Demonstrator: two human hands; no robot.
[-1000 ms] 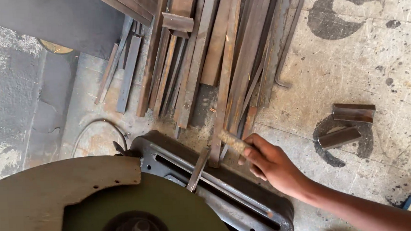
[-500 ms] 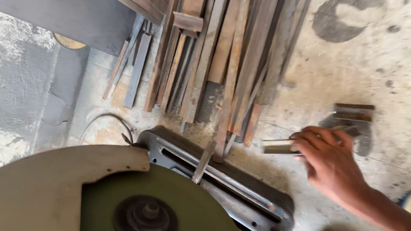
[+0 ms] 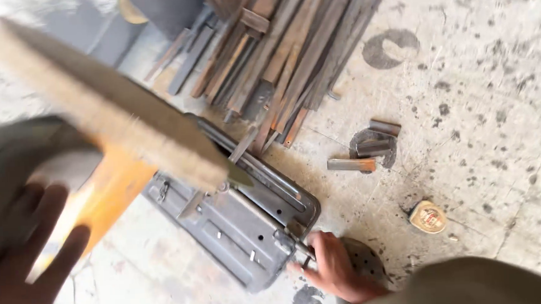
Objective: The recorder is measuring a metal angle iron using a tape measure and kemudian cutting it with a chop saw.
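A chop saw lies on the concrete floor, its grey steel base (image 3: 237, 228) low in the view. The saw head is tilted up, with the blurred cutting disc (image 3: 108, 111) seen edge-on and an orange part (image 3: 109, 191) beneath it. My left hand (image 3: 23, 263) is blurred at the lower left with its fingers spread, against the saw's grey guard (image 3: 12, 159). My right hand (image 3: 332, 269) is curled around the vise handle (image 3: 297, 243) at the near corner of the base. A thin metal strip (image 3: 245, 144) rests across the base by the vise.
A pile of long rusty metal strips (image 3: 284, 52) lies beyond the saw. Three short cut pieces (image 3: 369, 148) lie on the floor to the right. A tape measure (image 3: 427, 216) sits farther right. My clothed knee (image 3: 468, 283) fills the bottom right.
The saw head has swung up from lying low. My right hand left a short cut piece on the floor at the right and moved to the vise handle. My left hand came into view.
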